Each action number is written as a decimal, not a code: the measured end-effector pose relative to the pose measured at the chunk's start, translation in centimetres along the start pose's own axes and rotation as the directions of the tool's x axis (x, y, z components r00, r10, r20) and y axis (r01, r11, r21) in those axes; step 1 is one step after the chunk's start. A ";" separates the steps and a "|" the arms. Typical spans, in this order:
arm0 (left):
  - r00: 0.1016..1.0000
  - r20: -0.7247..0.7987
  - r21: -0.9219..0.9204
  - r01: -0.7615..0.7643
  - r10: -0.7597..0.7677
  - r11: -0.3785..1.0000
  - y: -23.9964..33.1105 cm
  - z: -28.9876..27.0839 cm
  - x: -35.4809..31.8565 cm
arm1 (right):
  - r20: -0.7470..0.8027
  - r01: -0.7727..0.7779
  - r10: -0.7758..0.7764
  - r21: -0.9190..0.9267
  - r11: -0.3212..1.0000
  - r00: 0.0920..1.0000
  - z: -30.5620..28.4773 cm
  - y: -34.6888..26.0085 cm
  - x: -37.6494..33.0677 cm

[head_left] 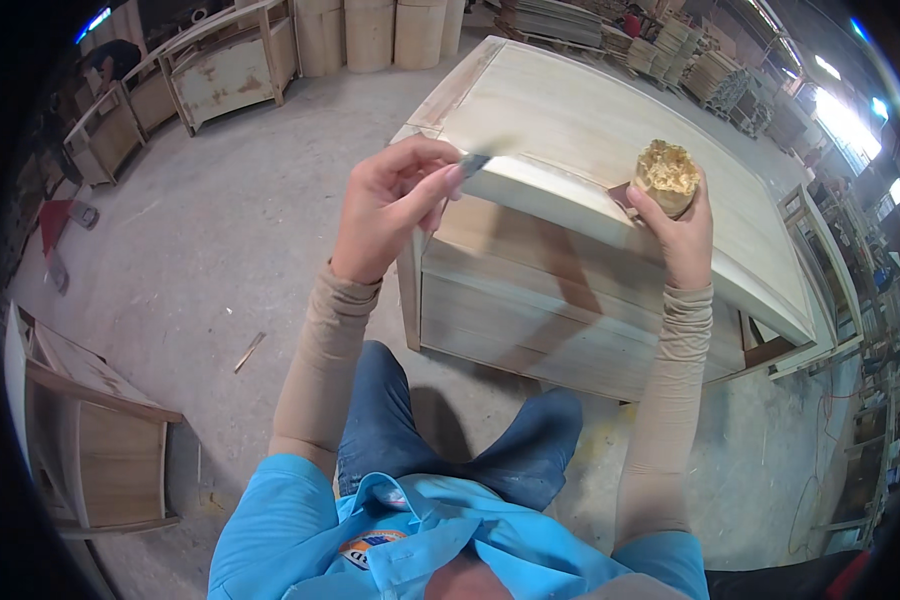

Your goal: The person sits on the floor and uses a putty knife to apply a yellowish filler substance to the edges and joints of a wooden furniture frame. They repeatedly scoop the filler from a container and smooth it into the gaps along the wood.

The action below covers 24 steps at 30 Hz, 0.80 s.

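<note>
My left hand is raised by the near left corner of a pale wooden cabinet. Its thumb and fingers pinch a small flat tool, grey near the fingers and blurred toward the tip, so its exact kind does not show. Over the cabinet's near edge, my right hand is closed around a round cup with a crumpled, crusty yellow top. A brown flat piece, like sandpaper, shows beside the right thumb; whether the hand grips it is unclear. The cabinet's front has horizontal pale boards below the top.
Unfinished wooden furniture stands at the lower left, with more pieces at the far left. A thin stick lies on the concrete floor. Tall rounded wooden pieces and stacked boards are at the back. Another person is far left.
</note>
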<state>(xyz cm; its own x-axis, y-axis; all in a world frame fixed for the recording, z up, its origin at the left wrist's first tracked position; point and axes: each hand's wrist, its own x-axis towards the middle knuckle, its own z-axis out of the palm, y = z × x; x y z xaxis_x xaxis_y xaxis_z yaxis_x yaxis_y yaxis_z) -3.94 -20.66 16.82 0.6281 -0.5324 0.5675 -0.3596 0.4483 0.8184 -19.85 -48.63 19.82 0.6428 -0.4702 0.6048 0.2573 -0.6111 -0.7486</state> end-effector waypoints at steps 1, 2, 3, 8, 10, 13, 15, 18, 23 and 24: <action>1.000 -0.017 -0.005 0.006 -0.006 1.000 0.0 -0.8 -0.6 | 0.003 -0.024 0.024 0.030 0.999 1.000 0.0 0.1 0.0; 0.999 -0.034 -0.010 0.011 -0.012 1.000 0.0 -1.5 -1.2 | 0.007 -0.048 0.047 0.060 0.997 0.999 0.0 0.2 0.1; 0.998 -0.060 -0.008 0.020 -0.021 1.000 0.0 -2.0 -1.8 | 0.011 -0.072 0.071 0.089 0.993 0.997 -0.1 0.4 0.2; 0.991 -0.129 -0.033 0.036 -0.040 0.999 -0.3 -4.5 -3.6 | 0.105 -0.257 0.241 0.185 0.949 0.965 -1.5 1.1 2.2; 0.988 -0.148 -0.071 0.022 -0.033 0.997 -0.6 -5.1 -4.0 | 0.112 -0.256 0.240 0.166 0.952 0.964 -1.8 2.0 3.8; 0.989 -0.137 -0.116 0.029 -0.045 0.993 -1.0 -5.8 -4.3 | 0.092 -0.268 0.259 0.093 0.959 0.961 -1.5 2.8 5.6; 0.992 -0.113 -0.134 0.040 -0.055 0.990 -1.4 -6.1 -4.2 | 0.069 -0.297 0.292 0.080 0.952 0.954 -1.5 2.9 6.1; 0.993 -0.087 -0.140 0.063 -0.076 0.988 -1.6 -6.9 -3.9 | 0.049 -0.346 0.342 0.091 0.934 0.938 -0.9 2.2 5.7; 0.996 -0.061 -0.170 0.050 -0.062 0.984 -2.1 -7.8 -3.3 | -0.028 -0.284 0.287 0.074 0.956 0.958 -1.5 3.3 5.6; 0.997 -0.051 -0.174 0.052 -0.061 0.983 -2.2 -7.9 -3.2 | -0.072 -0.263 0.269 0.092 0.961 0.960 -1.8 3.6 5.5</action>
<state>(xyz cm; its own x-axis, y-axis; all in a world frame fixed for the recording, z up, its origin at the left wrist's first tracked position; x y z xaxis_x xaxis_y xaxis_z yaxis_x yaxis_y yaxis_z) 0.30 -14.26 12.46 0.6831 -0.5218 0.5109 -0.2011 0.5382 0.8185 -16.72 -54.56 20.95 0.6344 -0.6622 0.3987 0.1446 -0.4051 -0.9028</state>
